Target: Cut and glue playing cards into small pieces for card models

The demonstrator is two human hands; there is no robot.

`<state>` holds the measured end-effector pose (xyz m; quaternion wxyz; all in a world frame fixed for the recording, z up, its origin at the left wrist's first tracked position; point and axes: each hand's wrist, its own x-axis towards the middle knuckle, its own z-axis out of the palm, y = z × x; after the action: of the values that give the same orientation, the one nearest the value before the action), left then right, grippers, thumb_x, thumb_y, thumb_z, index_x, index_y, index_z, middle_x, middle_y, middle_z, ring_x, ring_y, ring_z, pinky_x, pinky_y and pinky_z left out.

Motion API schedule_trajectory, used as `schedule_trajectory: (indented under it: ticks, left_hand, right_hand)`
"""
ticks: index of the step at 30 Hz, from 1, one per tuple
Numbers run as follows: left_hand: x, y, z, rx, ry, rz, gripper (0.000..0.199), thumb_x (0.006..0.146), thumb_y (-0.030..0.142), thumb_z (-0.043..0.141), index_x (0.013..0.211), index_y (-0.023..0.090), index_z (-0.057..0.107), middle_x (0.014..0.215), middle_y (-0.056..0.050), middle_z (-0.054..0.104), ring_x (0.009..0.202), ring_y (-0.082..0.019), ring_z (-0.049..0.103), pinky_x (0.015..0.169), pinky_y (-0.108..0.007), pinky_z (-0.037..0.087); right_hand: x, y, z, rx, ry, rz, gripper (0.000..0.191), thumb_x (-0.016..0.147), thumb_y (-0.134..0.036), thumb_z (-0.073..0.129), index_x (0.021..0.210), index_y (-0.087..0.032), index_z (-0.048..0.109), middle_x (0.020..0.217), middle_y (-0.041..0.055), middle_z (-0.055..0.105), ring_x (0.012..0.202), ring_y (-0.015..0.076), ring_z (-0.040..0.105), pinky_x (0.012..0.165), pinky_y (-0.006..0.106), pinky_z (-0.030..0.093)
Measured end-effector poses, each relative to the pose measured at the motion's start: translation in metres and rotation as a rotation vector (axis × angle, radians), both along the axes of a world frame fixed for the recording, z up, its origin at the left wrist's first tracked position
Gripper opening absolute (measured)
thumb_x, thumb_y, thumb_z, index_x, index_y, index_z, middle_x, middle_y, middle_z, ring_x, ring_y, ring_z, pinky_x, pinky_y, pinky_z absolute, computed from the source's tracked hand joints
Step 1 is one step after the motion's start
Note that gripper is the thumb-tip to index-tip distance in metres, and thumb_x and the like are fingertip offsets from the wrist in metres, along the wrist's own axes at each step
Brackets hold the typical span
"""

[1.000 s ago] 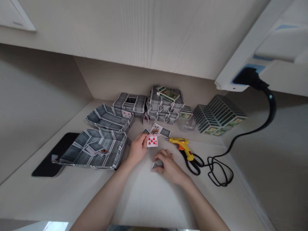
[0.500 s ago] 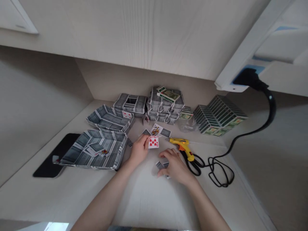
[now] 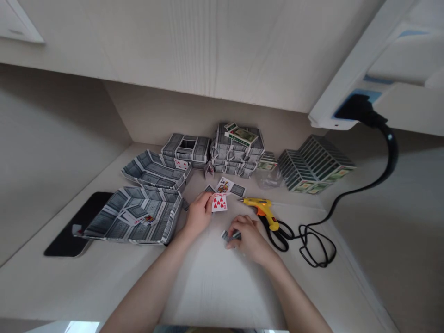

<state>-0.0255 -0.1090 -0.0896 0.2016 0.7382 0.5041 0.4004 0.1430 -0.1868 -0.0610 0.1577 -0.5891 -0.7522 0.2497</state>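
Left hand (image 3: pixel 198 214) pinches a heart card (image 3: pixel 219 204); right hand (image 3: pixel 249 237) curls its fingers around patterned pieces (image 3: pixel 224 235), pinch unclear; light pressure spares creases.

Pale work surface (image 3: pixel 204 286), faint grain, set in a recess. Plain grey side walls, left (image 3: pixel 58 148) and right (image 3: pixel 391 208); beige back panel (image 3: pixel 159 111); light wood-grained board (image 3: pixel 194 51) overhead; dim, soft light.
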Motion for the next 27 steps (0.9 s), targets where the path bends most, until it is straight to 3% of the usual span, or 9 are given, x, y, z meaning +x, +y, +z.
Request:
schedule_trajectory:
  ticks: [3,12,16,20,23,27]
  left_hand:
    - [0.0,0.0,0.0,0.0,-0.003,-0.003,0.021,0.087,0.025,0.036,0.09,0.018,0.055,0.086,-0.005,0.062,0.081,-0.014,0.057,0.07,-0.024,0.043]
    - [0.0,0.0,0.0,0.017,-0.02,-0.002,0.02,0.087,0.024,0.036,0.089,0.018,0.055,0.087,-0.005,0.062,0.08,-0.014,0.057,0.07,-0.024,0.043]
    - [0.0,0.0,0.001,0.02,-0.037,0.027,0.02,0.086,0.024,0.036,0.088,0.017,0.055,0.086,-0.005,0.062,0.08,-0.015,0.057,0.069,-0.025,0.043]
    - [0.0,0.0,0.003,0.023,-0.056,0.029,0.019,0.086,0.023,0.038,0.088,0.017,0.055,0.086,-0.006,0.063,0.08,-0.015,0.058,0.07,-0.025,0.043]
    - [0.001,-0.001,0.005,-0.01,-0.087,0.035,0.017,0.084,0.025,0.041,0.086,0.017,0.056,0.083,-0.005,0.064,0.077,-0.014,0.058,0.068,-0.024,0.043]
    - [0.003,-0.003,0.007,-0.062,-0.134,0.017,0.018,0.084,0.028,0.042,0.087,0.017,0.057,0.081,-0.004,0.065,0.073,-0.014,0.058,0.066,-0.024,0.044]
  right_hand:
    - [-0.003,0.002,-0.002,0.043,0.02,-0.014,0.027,0.061,-0.027,0.075,0.085,-0.024,0.065,0.091,0.0005,0.062,0.094,0.0208,0.049,0.08,0.034,0.026]
    - [-0.01,0.006,-0.016,0.013,0.145,-0.101,0.012,0.06,-0.019,0.071,0.069,-0.019,0.063,0.077,0.0023,0.064,0.085,0.0215,0.054,0.075,0.033,0.032]
    - [-0.013,0.007,-0.014,-0.009,0.396,-0.101,0.01,0.062,-0.021,0.07,0.062,-0.017,0.06,0.066,0.0015,0.062,0.067,0.0156,0.054,0.064,0.027,0.038]
    - [-0.015,0.008,-0.01,-0.068,0.783,-0.255,0.017,0.063,-0.028,0.069,0.071,-0.018,0.059,0.061,-0.0024,0.057,0.054,0.0108,0.05,0.051,0.022,0.039]
    - [-0.011,0.011,-0.007,-0.076,1.008,-0.314,0.023,0.067,-0.032,0.066,0.084,-0.018,0.059,0.063,-0.0031,0.056,0.051,0.009,0.051,0.05,0.021,0.041]
    - [-0.004,0.015,-0.007,-0.079,1.204,-0.413,0.021,0.07,-0.035,0.064,0.075,-0.017,0.055,0.059,-0.0036,0.056,0.048,0.0087,0.054,0.052,0.022,0.045]
